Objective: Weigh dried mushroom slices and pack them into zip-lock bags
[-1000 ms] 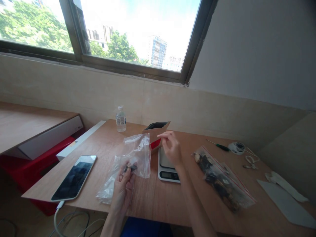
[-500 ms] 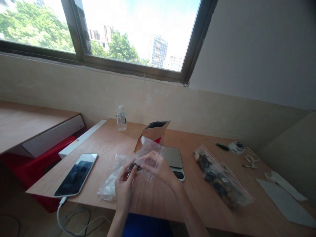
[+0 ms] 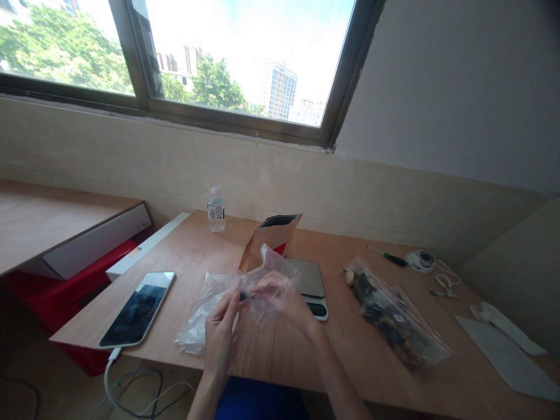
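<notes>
Here the left hand [image 3: 221,332] and right hand [image 3: 280,297] both pinch a clear, crumpled plastic bag [image 3: 227,300] — a small dark piece [image 3: 243,296] inside.

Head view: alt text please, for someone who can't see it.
Both hands, left hand and right hand, hold a clear plastic bag with a small dark item above a wooden table. Nearby lie a phone, a kitchen scale, a brown paper pouch and a filled zip bag.
</notes>
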Demonstrator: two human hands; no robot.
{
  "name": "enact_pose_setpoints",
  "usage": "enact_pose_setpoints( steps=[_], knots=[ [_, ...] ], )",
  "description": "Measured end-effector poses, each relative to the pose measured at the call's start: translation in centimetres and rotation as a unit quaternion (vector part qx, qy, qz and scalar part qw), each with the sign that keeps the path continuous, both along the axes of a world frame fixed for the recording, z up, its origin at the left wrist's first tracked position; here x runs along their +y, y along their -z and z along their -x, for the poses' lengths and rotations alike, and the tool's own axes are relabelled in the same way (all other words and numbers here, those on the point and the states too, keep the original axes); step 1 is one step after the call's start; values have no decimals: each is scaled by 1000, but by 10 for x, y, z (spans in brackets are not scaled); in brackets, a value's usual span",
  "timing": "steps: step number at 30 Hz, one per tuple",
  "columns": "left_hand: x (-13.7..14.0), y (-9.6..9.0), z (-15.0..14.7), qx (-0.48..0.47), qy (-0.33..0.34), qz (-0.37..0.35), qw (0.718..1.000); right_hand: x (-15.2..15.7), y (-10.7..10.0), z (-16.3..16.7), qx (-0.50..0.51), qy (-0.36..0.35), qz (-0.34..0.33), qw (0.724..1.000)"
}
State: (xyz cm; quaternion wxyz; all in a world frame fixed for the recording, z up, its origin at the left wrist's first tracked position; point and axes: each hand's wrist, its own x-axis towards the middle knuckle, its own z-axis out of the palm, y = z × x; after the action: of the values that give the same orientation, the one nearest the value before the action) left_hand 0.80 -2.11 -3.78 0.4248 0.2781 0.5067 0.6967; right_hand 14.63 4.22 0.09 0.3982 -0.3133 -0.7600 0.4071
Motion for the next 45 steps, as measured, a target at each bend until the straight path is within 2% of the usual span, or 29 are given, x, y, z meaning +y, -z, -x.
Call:
enact_pose_setpoints(
  steps=[4,7,11,14,17,20,22,24,26,28,30,32,38,41,45],
  knots=[
    [0,-4,5,-35,-31,-13,999,2,-10,-13,8,26,33,999],
    [1,-7,14,-100,-94,-52,989,6,-28,-25,15,71,17,997],
    [3,-11,25,-174,-197,-93,960,27,-60,-27,42,198,-77,976],
    [2,-13,26,-186,-212,-96,955,56,-76,-17,41,271,-170,947],
    [1,-15,25,-186,-205,-98,956,80,-79,-7,-11,304,-243,921],
    [0,-15,26,-180,-200,-95,958,80,-72,-1,-21,320,-268,908],
    [0,-14,26,-170,-193,-97,962,63,-65,1,11,320,-251,913],
    [-1,-12,26,-150,-177,-97,968,40,-57,4,42,299,-206,931],
    [-1,-9,23,-125,-150,-86,977,18,-50,8,62,252,-126,957],
    [-3,-6,19,-97,-105,-69,987,4,-45,12,81,184,-20,979],
    [-4,-3,15,-62,-51,-53,995,0,-41,13,105,118,78,984],
    [-6,-3,13,-24,-16,-38,999,2,-41,12,136,102,128,977],
    [-7,-11,13,27,35,-29,999,8,-41,2,219,220,100,945],
    [-9,-18,15,64,84,-38,994,2,-36,1,184,251,86,946],
    [-11,-25,14,143,115,-6,983,-8,-22,7,94,271,6,958]
  ],
)
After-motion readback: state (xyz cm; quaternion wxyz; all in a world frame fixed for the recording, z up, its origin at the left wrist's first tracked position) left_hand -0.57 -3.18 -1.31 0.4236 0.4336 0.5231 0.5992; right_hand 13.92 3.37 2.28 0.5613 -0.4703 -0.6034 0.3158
